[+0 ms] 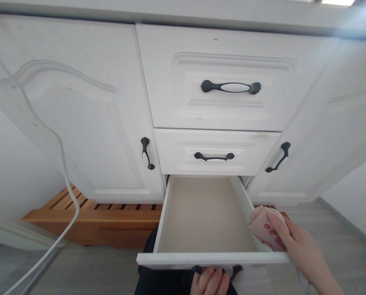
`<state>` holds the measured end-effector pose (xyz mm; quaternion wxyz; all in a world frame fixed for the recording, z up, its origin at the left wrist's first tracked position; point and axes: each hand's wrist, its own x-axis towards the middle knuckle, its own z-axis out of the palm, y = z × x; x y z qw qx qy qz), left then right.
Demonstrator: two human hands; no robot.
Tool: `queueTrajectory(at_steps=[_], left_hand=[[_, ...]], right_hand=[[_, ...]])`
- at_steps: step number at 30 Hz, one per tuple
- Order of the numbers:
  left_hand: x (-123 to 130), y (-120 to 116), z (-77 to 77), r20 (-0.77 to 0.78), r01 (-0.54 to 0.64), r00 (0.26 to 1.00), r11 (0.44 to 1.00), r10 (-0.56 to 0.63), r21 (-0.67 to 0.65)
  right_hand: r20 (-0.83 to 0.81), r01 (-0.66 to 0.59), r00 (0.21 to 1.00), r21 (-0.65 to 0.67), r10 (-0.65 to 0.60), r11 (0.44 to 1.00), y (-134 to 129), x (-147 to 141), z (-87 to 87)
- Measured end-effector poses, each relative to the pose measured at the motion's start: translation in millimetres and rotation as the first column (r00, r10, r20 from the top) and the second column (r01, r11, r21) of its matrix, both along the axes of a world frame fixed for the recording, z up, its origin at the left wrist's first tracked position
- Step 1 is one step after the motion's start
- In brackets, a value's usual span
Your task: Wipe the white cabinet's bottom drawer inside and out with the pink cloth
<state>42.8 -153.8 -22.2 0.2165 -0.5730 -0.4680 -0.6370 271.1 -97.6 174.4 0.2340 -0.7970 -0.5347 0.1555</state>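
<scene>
Pulled out at the bottom is a white drawer [183, 258] with a bare beige floor. My left hand [212, 282] curls its fingers over the dark drawer handle [236, 271] on the front panel. At the drawer's right side wall, my right hand [299, 241] grips a pale pink cloth [264, 225] with a red pattern. The cloth is bunched over that wall, close to the front corner. My left thumb and palm are out of sight below the frame.
Two closed drawers, an upper drawer [232, 110] and a middle drawer [176, 159], sit above. Cabinet doors with dark handles flank them. A white cable [62, 155] hangs at left. A slatted wooden bench [121, 217] stands under the cabinet. My dark-clothed legs [161, 280] are below the drawer.
</scene>
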Motion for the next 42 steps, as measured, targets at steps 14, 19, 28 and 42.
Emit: queueTrajectory(at_steps=[14, 19, 28, 42], left_hand=[[1.2, -1.3, -5.7, 0.038, 0.009, 0.999, 1.000, -0.009, -0.004], [0.2, -2.5, 1.7, 0.009, 0.020, 1.000, 0.999, -0.020, -0.038], [-1.5, -3.8, -11.7, -0.062, -0.007, 0.998, 1.000, 0.005, -0.029], [-9.5, -11.6, -13.5, -0.078, 0.066, 0.994, 0.989, -0.077, -0.131]], right_hand=[[-0.105, 0.053, 0.993, 0.066, -0.046, 0.996, -2.9, -6.4, 5.3], [-0.151, 0.079, 0.986, 0.019, -0.075, 0.997, -1.6, -7.2, 4.2], [-0.172, 0.087, 0.982, 0.051, -0.077, 0.995, -3.6, -7.1, 4.6], [-0.329, 0.239, 0.924, 0.102, -0.194, 0.966, -7.3, -1.3, -6.2]])
